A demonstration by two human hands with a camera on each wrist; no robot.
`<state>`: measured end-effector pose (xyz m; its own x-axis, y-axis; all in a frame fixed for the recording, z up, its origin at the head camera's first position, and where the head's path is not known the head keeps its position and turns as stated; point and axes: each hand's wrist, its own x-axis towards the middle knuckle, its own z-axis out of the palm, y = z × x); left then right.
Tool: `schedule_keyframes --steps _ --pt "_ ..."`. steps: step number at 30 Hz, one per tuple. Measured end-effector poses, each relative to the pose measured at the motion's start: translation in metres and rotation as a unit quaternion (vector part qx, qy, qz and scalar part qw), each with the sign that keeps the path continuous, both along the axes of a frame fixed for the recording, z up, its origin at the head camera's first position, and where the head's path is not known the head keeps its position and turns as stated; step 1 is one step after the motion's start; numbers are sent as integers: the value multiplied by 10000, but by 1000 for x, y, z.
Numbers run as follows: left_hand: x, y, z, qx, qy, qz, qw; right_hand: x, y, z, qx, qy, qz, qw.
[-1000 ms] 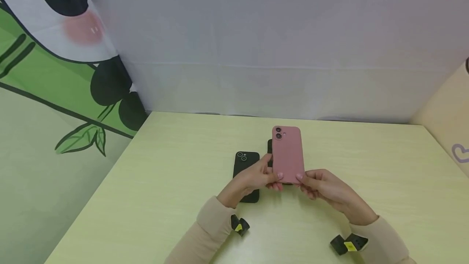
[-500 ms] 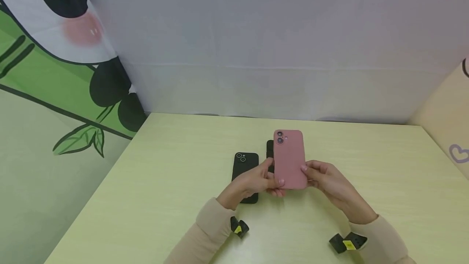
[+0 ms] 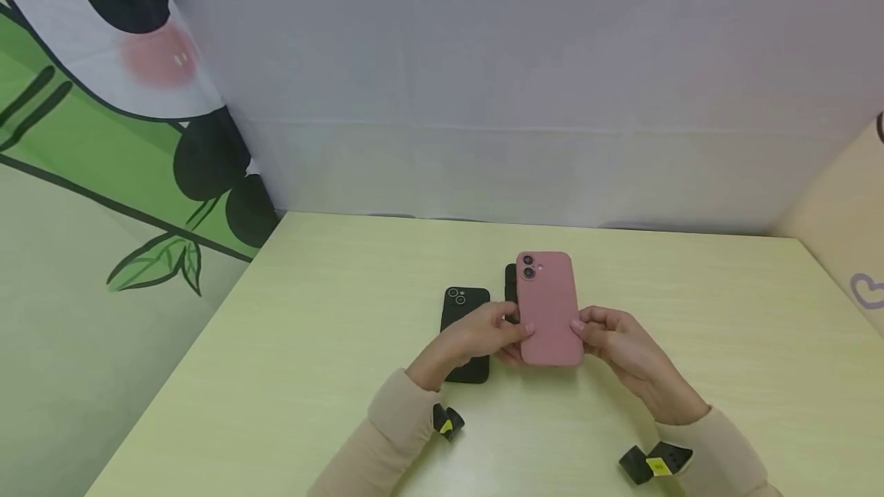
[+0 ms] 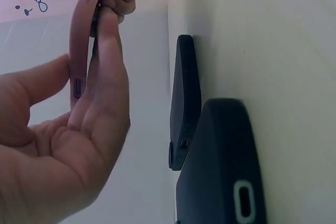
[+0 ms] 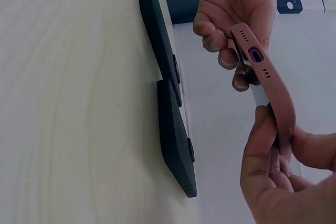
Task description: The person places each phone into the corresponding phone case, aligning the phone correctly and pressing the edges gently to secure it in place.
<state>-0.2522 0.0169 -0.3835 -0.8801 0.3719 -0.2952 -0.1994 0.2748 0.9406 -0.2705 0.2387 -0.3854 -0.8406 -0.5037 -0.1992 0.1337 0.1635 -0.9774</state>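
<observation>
A pink phone case (image 3: 550,309) is held up above the table with its back facing the head camera, and dark camera lenses show at its top left. My left hand (image 3: 476,334) pinches its left edge, thumb on the back and fingers behind. On the opposite edge my right hand (image 3: 621,343) pinches it the same way. Seen edge-on in the right wrist view, the case (image 5: 273,85) has a port opening, and something dark, perhaps a phone, shows along its inner side. How fully that sits inside is hidden.
Two black phones or cases lie on the pale table (image 3: 331,343). One black phone (image 3: 464,309) is partly under my left hand, the other black phone (image 3: 510,278) mostly behind the pink case. A white wall sheet (image 3: 483,98) stands behind the table.
The pink case has come slightly down and toward me. My right hand has shifted from its bottom corner to higher on its right edge; my left hand keeps its hold.
</observation>
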Motion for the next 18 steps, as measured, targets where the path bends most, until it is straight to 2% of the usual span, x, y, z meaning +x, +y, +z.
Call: schedule_keyframes --steps 3,7,12,18 --pt "-1 -1 2 -160 129 429 9989 4 -1 0 -35 -28 50 10000" --pt "-2 -2 2 14 153 906 9958 9 -4 -1 -14 -89 87 9999" --pt "0 -1 0 47 220 1183 9927 14 -7 -1 -18 -155 99 9998" --pt "7 -1 0 -118 414 1374 9896 20 -10 -1 -205 -67 506 9985"
